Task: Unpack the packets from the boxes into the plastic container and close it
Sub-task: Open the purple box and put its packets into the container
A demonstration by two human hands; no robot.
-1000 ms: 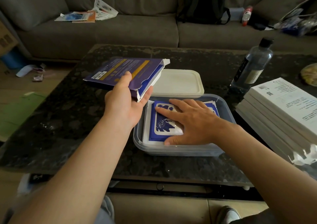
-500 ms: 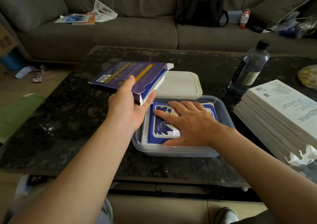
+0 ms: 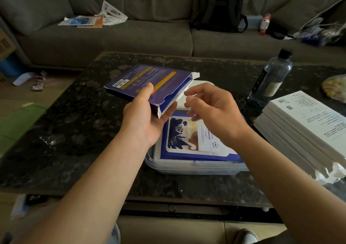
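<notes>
Above container: left hand grips box; right hand loose.

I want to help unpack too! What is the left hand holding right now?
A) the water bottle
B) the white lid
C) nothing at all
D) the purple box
D: the left hand grips the purple box in the air, thumb on top and fingers underneath.
</notes>
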